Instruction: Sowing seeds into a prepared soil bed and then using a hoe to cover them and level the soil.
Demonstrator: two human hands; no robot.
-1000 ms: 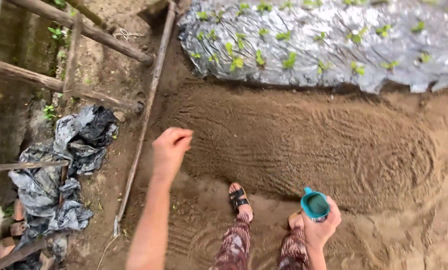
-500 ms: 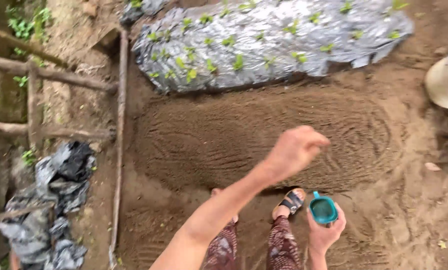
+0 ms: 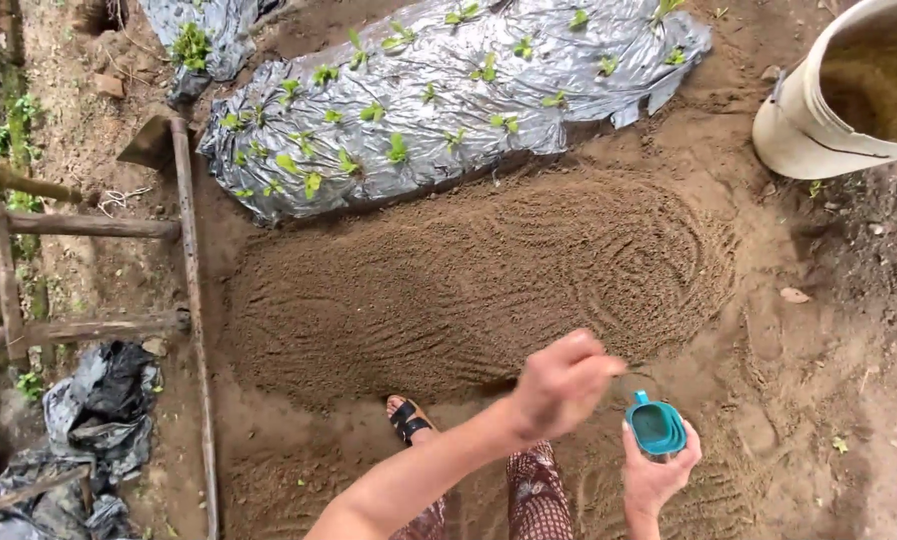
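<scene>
Cupping the teal cup (image 3: 657, 427) from below, your right hand (image 3: 659, 478) keeps it upright beside your left hand (image 3: 559, 385), whose fingers pinch shut, on what you cannot tell. Beyond lie the raked soil bed (image 3: 469, 280), then the silver-mulched seedlings (image 3: 449, 90).

The right hand (image 3: 657, 478) holds a small teal cup (image 3: 656, 425) upright from below, its handle pointing away from the person. The left hand (image 3: 561, 383) hovers just beside the cup, fingers (image 3: 599, 362) pinched together over the near edge of a raked soil bed (image 3: 469, 280). A sandalled foot (image 3: 406, 418) stands at the bed's edge. Beyond the bed lies silver plastic mulch (image 3: 449, 90) with green seedlings (image 3: 398, 150) poking through. A pale bucket (image 3: 849, 90) of soil sits at the upper right, a wooden pole (image 3: 194, 310) along the left, crumpled dark plastic (image 3: 99, 410) beside it.
</scene>
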